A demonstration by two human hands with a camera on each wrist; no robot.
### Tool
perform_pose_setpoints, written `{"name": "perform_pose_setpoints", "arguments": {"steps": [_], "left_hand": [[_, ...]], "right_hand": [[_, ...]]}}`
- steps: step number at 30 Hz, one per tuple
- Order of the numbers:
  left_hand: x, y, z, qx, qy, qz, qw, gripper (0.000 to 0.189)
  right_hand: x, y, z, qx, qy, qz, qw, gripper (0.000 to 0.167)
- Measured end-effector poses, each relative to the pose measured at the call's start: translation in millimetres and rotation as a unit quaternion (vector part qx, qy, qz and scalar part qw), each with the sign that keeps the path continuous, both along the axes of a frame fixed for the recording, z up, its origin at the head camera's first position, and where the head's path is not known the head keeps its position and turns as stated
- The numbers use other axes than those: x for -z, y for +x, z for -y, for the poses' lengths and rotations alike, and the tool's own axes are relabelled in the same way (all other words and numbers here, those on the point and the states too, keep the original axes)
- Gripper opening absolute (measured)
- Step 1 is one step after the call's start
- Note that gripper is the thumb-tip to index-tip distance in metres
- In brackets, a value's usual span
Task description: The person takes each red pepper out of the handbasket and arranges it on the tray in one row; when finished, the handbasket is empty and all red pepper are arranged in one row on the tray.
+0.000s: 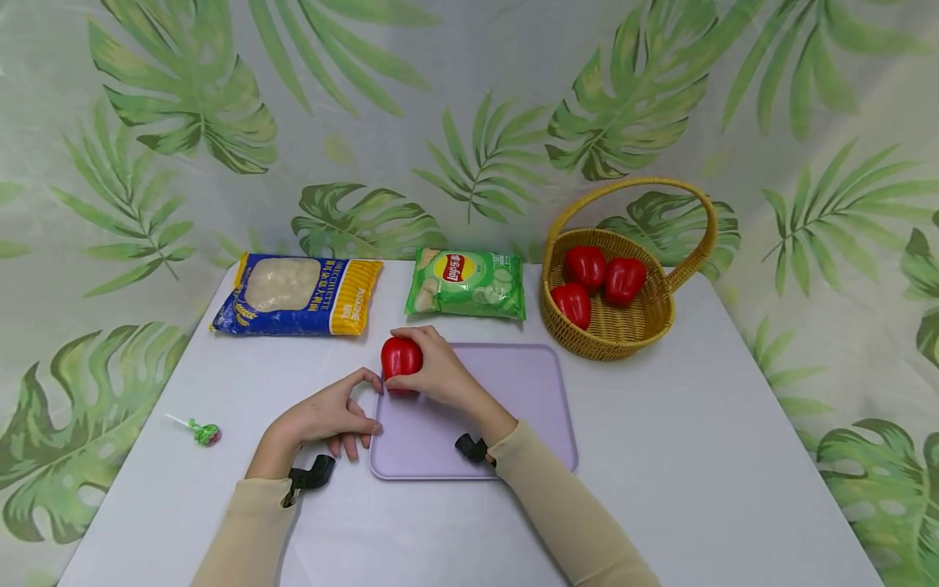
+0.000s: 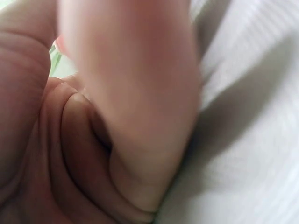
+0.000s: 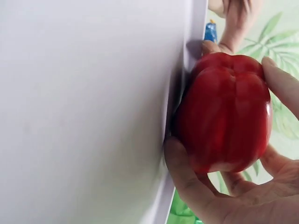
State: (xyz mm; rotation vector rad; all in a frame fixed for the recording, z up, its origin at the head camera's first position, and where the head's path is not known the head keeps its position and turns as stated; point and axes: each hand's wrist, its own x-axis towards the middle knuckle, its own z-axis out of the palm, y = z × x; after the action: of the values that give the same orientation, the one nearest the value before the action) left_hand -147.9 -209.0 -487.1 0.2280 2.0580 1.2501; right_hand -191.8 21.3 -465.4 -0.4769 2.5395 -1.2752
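Observation:
In the head view my right hand grips a glossy red bell pepper at the upper left corner of a lilac tray. Seen from the right wrist, thumb and fingers hold the bell pepper from both sides, right beside the tray's rim. My left hand touches the tray's left edge with bent thumb and forefinger, its other fingers low near the table. The left wrist view shows mainly blurred fingers close up and hides their contact with the tray.
A wicker basket with three red bell peppers stands at the back right. Behind the tray lie a green chip bag and a blue and yellow pasta bag. A green-wrapped lollipop lies left of the left hand.

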Motion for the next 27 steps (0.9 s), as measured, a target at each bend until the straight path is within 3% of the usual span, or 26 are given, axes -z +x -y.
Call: {"name": "perform_pose_setpoints", "arguments": {"steps": [13, 19, 27], "left_hand": [[-1.9, -0.9, -2.6, 0.005, -0.004, -0.006, 1.0000, 0.064], [3.1, -1.1, -1.5, -0.002, -0.007, 0.001, 1.0000, 0.065], [3.1, 0.4, 0.6, 0.002, 0.001, -0.008, 1.0000, 0.067]], "right_hand": [[-2.9, 2.2, -3.0, 0.011, -0.020, 0.002, 0.9997, 0.078], [-21.1, -0.2, -24.6, 0.015, -0.062, -0.024, 0.9977, 0.078], [-55.2, -11.4, -80.4, 0.074, -0.118, -0.046, 0.9891, 0.078]]}}
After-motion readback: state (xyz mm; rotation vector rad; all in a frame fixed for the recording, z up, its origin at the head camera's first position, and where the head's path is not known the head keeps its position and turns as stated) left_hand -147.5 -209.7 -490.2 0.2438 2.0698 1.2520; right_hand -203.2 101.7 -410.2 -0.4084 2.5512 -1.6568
